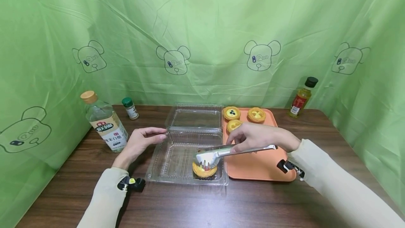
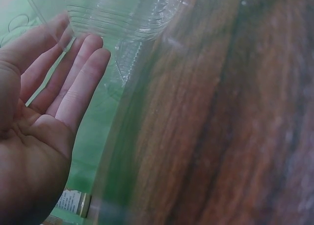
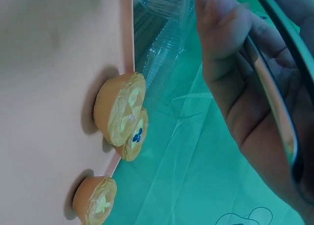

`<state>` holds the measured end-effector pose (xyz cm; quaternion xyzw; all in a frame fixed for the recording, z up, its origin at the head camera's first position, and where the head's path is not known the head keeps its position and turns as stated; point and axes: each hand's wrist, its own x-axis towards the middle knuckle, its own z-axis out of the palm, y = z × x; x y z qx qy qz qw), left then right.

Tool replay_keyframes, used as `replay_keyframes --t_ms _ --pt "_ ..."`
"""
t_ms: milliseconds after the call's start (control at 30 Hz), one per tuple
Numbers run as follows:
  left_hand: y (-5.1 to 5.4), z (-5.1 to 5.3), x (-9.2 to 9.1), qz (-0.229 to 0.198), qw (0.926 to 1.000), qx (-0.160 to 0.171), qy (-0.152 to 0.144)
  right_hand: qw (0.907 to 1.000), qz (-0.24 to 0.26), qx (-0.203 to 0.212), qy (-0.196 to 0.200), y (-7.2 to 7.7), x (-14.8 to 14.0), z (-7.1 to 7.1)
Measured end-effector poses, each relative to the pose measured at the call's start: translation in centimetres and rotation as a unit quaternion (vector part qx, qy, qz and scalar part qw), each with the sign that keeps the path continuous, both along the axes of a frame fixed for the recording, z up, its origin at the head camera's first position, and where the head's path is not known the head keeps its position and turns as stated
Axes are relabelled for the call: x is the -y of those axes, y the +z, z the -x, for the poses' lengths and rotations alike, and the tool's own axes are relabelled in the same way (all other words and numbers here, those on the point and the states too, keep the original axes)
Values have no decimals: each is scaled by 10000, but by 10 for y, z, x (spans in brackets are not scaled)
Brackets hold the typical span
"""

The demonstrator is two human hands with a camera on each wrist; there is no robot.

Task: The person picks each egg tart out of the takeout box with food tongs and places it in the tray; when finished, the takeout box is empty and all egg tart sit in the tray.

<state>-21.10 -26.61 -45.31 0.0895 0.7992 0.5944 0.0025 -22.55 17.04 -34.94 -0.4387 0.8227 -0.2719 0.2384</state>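
My right hand (image 1: 250,136) grips metal serving tongs (image 1: 209,156), whose slotted head covers part of an egg tart (image 1: 205,172). The tart is at the front right inside the clear plastic container (image 1: 180,150); I cannot tell whether it touches the bottom. With thumb and index fingertips, my left hand (image 1: 140,143) pinches the container's left rim near the hinge. Its other fingers extend beneath in the left wrist view. More tarts sit at the back of the orange tray (image 1: 250,166): one with dark berries (image 1: 232,113), and two with pale toppings (image 1: 256,115), (image 3: 122,109).
The container's open lid (image 1: 196,115) lies flat behind its base. At the left stand a large vinegar bottle (image 1: 109,129) and a small green-capped jar (image 1: 130,109). An oil bottle (image 1: 300,99) stands at the back right. A green curtain (image 1: 215,17) surrounds the wooden table (image 1: 202,207).
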Motion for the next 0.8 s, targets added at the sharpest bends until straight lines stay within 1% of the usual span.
replay_keyframes --t_ms 267,400,533,633,800 --pt "1 -1 0 -16 10000 16 -27 9997 105 71 -185 3 -6 -1" --pt "1 0 1 -2 10000 -13 -47 9989 128 51 -453 5 -11 -1" --pt "2 0 0 -7 10000 -8 -39 9971 163 38 -743 3 -15 -1" --pt "2 0 0 -14 10000 -1 -45 9962 212 -58 -844 1 -18 -2" --pt "1 0 0 17 10000 8 -38 9942 310 -91 -1024 0 -25 -4"
